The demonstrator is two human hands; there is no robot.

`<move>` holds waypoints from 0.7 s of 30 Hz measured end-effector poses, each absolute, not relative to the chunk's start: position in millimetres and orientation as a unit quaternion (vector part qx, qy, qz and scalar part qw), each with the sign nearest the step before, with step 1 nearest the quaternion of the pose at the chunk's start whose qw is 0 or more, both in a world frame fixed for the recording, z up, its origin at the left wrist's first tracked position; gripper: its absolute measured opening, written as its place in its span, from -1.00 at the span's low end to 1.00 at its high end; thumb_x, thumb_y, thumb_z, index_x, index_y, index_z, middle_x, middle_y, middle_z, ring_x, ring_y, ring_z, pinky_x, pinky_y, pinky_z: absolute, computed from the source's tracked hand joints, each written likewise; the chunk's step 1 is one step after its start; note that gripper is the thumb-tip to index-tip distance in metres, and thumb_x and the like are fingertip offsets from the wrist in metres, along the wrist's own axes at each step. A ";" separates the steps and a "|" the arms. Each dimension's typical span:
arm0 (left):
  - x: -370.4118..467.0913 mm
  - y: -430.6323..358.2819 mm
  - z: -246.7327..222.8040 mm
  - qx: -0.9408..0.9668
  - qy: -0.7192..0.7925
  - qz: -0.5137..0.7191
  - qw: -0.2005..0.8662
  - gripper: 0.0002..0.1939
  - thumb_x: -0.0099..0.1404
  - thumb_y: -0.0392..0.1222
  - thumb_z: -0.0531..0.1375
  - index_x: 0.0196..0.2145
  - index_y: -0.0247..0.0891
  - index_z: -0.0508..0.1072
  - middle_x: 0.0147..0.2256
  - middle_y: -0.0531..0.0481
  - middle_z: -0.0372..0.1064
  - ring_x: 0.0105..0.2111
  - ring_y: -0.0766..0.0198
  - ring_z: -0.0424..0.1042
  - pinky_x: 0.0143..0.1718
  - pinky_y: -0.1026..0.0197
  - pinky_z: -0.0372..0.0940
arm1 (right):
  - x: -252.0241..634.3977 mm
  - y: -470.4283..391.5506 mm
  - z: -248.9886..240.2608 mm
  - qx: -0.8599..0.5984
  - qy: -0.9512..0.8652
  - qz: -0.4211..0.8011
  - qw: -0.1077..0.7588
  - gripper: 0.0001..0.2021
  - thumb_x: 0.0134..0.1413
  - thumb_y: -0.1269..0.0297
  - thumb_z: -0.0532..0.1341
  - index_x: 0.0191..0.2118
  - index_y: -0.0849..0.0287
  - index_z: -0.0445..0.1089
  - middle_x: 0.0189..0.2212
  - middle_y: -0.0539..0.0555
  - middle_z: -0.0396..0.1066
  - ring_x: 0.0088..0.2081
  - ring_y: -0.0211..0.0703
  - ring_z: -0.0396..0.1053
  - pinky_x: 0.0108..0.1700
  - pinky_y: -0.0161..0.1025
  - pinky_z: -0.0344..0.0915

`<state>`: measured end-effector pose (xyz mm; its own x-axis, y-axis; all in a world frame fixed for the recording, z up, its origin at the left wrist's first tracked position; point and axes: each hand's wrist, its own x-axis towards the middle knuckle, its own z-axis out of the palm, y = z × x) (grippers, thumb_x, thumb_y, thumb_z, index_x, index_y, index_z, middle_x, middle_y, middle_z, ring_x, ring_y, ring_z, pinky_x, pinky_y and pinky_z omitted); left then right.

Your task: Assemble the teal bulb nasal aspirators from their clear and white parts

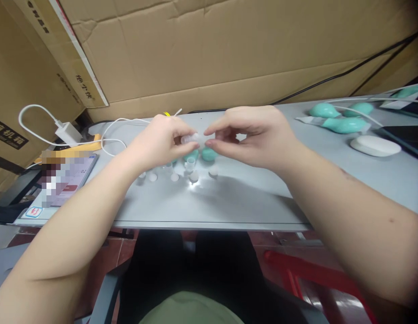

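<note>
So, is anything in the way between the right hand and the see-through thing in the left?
Nothing I can see. The right hand is close beside the see-through thing in the left hand; the green things show lower.

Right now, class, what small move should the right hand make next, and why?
Perhaps gently close the right hand on the clear piece: the left hand pinches it, and the right one looks slightly parted beside it, though blur hides any contact.

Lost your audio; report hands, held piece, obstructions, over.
Left hand pinching small translucent plastic piece. Right hand close beside it, grip unclear. Rounded teal objects close below in view.
</note>
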<state>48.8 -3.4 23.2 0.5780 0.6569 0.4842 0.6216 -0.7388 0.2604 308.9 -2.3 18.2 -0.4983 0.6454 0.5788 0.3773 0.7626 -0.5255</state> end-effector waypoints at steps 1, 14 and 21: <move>49.2 -3.9 23.3 0.890 0.358 0.281 0.030 -0.81 0.47 -0.13 0.30 -0.31 -0.13 0.69 -0.45 0.03 0.54 -0.42 0.21 0.43 -0.32 0.10 0.30 | 305.4 -2.9 16.3 -0.285 -0.853 0.147 0.413 -0.88 0.33 0.06 0.42 -0.27 -0.14 0.62 -0.40 0.03 0.52 -0.34 0.03 0.41 -0.20 0.05 0.32; 53.9 -4.0 21.1 0.899 0.347 0.265 0.014 -0.87 0.45 -0.16 0.34 -0.29 -0.17 0.64 -0.40 0.03 0.59 -0.36 0.20 0.52 -0.25 0.15 0.32 | 300.0 -3.4 15.3 -0.322 -0.860 0.158 0.363 -0.83 0.29 0.12 0.31 -0.38 -0.11 0.49 -0.31 0.02 0.66 -0.22 0.10 0.57 -0.08 0.12 0.40; 50.0 -2.5 22.3 0.906 0.349 0.241 0.011 -0.82 0.48 -0.09 0.36 -0.30 -0.17 0.60 -0.38 0.01 0.58 -0.32 0.17 0.52 -0.19 0.13 0.33 | 298.2 -4.5 13.5 -0.333 -0.853 0.195 0.351 -0.87 0.29 0.15 0.32 -0.32 -0.08 0.45 -0.31 0.08 0.59 -0.24 0.11 0.50 -0.12 0.10 0.35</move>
